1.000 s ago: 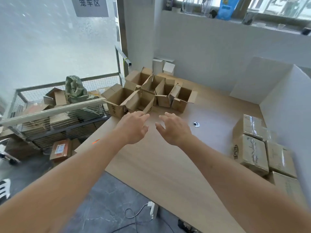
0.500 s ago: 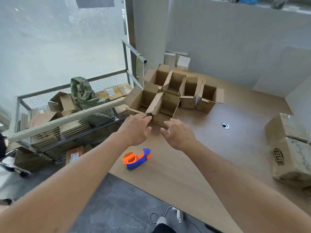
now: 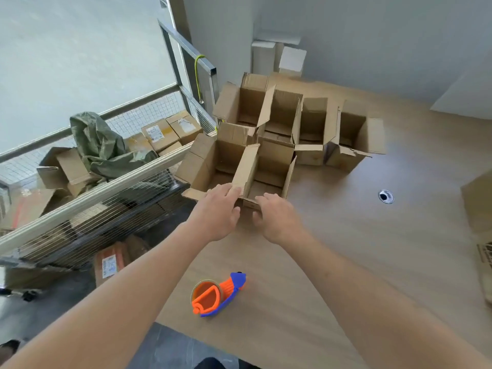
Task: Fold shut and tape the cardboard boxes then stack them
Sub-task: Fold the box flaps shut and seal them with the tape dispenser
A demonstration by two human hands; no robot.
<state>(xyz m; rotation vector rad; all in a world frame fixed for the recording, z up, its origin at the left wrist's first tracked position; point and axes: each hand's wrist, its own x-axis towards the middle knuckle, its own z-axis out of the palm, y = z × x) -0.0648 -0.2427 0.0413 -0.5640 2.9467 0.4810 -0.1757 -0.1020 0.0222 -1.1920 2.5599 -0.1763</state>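
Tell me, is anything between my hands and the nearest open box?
Nothing visible. The left hand and right hand are already at the near flaps of the nearest open box. The tape dispenser lies behind them, nearer you.

open boxes (image 3: 279,134) packed flap to flap in cluster at far left of table (image 3: 359,257); no gap between them for hand. left hand (image 3: 217,211) and right hand (image 3: 277,218) already crowd near edge of nearest box (image 3: 262,170). upright flap stands between the two front boxes. bare tabletop right of cluster, up to cable hole (image 3: 385,196). tape dispenser (image 3: 218,295) lies near front edge, between forearms. wire cage (image 3: 87,203) just beside table's left edge blocks that side. taped boxes (image 3: 479,209) close off far right.
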